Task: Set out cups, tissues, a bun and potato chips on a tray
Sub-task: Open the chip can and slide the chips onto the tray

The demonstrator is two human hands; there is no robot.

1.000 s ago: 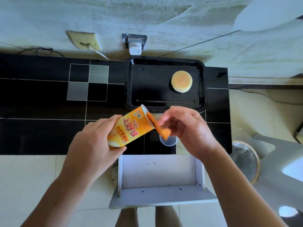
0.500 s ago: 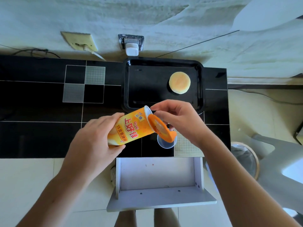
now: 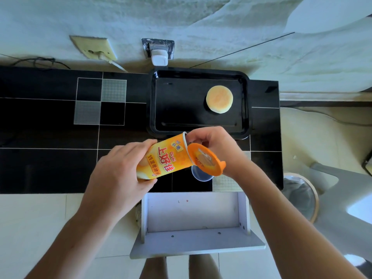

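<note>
My left hand (image 3: 118,172) grips an orange potato chip can (image 3: 161,161), tilted with its open mouth up and to the right. My right hand (image 3: 216,141) is at that mouth with fingers curled. It holds the orange lid (image 3: 207,161), which is off the can and faces me. A clear plastic cup (image 3: 201,177) stands on the counter just below the lid, partly hidden. Beyond the hands, the black tray (image 3: 153,109) carries a round pale bun (image 3: 219,99) on its right side. No tissues are in view.
The black tiled counter (image 3: 50,164) runs left from the tray, its front edge close to me. A white shelf unit (image 3: 193,216) stands below the edge. A waste bin (image 3: 302,196) and a white chair (image 3: 342,188) are on the right. A charger (image 3: 159,57) is plugged into the wall.
The lid has come off the can and swung to face me. My right hand rose from below the can's mouth to its upper rim. The can stays tilted in my left hand.
</note>
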